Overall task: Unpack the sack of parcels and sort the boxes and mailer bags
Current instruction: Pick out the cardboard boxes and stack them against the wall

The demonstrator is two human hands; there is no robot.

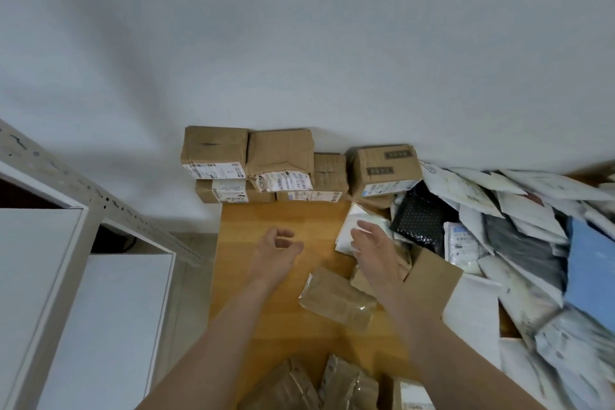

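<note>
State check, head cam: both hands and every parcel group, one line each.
left hand: fingers loosely curled, holding nothing, above table
right hand: fingers extended over white mailer bag; contact unclear
stacked boxes: closed, stacked against the wall
brown parcel: closed, lying flat, no hand on it
black mailer bag: partly covered at the heap's edge
mailer bag pile: loose unsorted heap, right side

Taped brown cardboard boxes [263, 163] with white labels stand stacked in a row at frame centre. A smaller brown box [336, 298] lies askew below them. White, grey and black mailer bags [519, 210] sprawl heaped at right.
</note>
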